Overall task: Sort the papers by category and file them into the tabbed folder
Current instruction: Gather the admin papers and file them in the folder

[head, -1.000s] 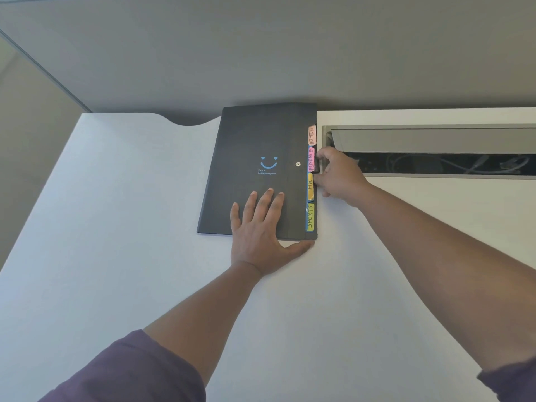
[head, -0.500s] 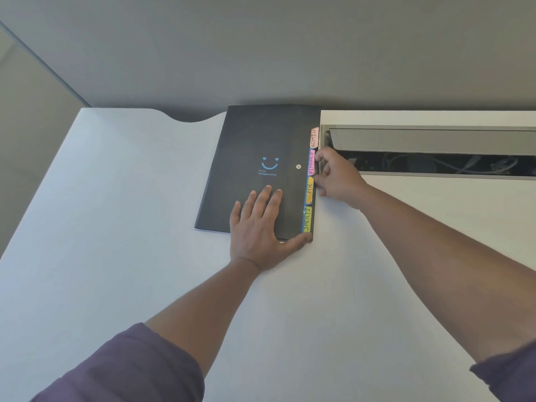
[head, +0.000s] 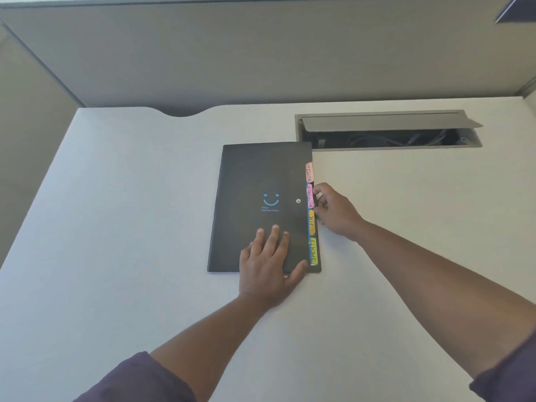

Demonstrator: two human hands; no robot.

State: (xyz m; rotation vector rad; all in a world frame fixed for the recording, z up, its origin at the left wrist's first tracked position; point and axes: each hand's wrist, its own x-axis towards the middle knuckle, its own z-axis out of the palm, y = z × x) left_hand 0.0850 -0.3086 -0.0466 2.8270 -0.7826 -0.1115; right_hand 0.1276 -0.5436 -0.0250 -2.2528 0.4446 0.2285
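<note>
A black tabbed folder (head: 255,181) with a blue smiley lies closed on the white desk (head: 116,227). Coloured tabs stick out along its right edge, reading ADMIN (head: 309,172), FINANCE (head: 310,195), HR (head: 311,221) and SPORTS (head: 313,251). My left hand (head: 268,264) lies flat on the cover's lower part, fingers spread, thumb near the bottom right corner. My right hand (head: 333,211) is at the folder's right edge, its curled fingertips at the folder's edge beside the FINANCE tab. No loose papers are in view.
A grey cable hatch (head: 388,129) with its lid propped open is set into the desk behind and to the right of the folder. A grey partition (head: 261,53) stands along the desk's far edge, which has a curved cut-out (head: 182,113).
The folder now lies nearer to me, away from the partition and below the hatch. Both hands have kept their places on it. The view has tilted.
</note>
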